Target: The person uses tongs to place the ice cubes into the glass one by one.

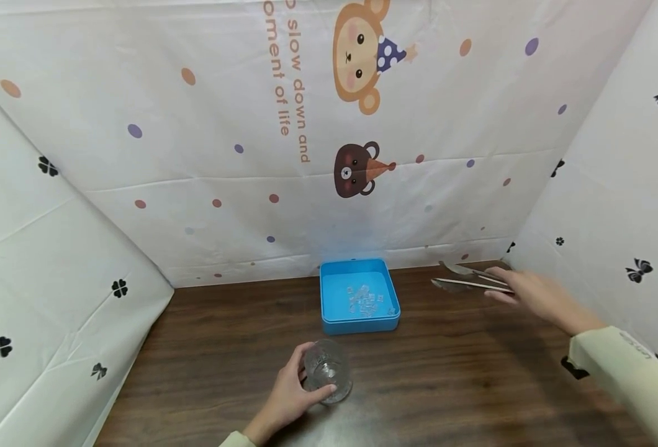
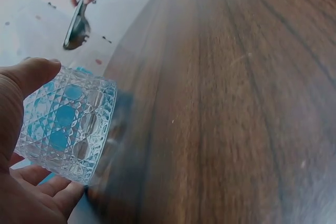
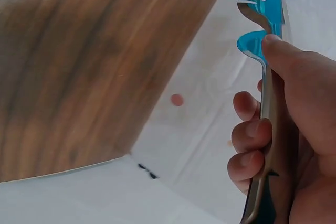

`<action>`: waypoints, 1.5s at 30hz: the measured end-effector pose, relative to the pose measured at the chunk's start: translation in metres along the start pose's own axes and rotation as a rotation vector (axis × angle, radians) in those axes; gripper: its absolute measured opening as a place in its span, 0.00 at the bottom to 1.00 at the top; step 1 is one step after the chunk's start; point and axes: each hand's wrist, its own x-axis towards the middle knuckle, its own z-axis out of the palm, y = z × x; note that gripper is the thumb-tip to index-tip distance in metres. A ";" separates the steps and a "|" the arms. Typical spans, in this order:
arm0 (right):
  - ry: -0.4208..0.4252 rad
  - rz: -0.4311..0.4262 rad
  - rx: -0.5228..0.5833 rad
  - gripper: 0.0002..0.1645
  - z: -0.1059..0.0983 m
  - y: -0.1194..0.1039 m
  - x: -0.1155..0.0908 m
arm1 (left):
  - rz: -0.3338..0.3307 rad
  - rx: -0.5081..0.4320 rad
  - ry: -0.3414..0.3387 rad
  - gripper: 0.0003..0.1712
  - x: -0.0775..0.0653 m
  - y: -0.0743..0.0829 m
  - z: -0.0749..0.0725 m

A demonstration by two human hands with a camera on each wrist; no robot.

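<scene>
In the head view my left hand [image 1: 287, 397] grips a clear drinking glass [image 1: 329, 366] near the front of the table, thumb on one side and fingers on the other. The left wrist view shows the diamond-cut pattern on the glass [image 2: 68, 116]. Off to the right and above the table, my right hand [image 1: 530, 297] holds metal serving tongs [image 1: 474, 285]. In the right wrist view the tongs [image 3: 278, 135] have one forked end and one spoon-shaped end, standing apart with nothing between them. Small clear cubes [image 1: 367, 300] lie in a shallow blue tray [image 1: 360, 326] beyond the glass.
The dark wooden table [image 1: 223, 347] carries the tray close to its back edge. Printed white cloth [image 1: 206, 143] hangs behind the table and along both sides. A small black object [image 1: 575, 367] shows beneath the right sleeve.
</scene>
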 end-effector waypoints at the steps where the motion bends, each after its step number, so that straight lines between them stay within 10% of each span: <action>1: -0.003 -0.012 0.001 0.35 -0.003 -0.002 0.003 | 0.004 -0.001 -0.006 0.47 0.000 0.001 0.001; 14: -0.047 -0.128 -0.015 0.36 -0.030 -0.044 0.044 | 0.005 -0.021 -0.072 0.46 0.001 0.012 0.015; 45: -0.174 -0.348 -0.059 0.23 0.002 -0.125 0.111 | -0.026 -0.051 -0.113 0.45 0.006 0.021 0.035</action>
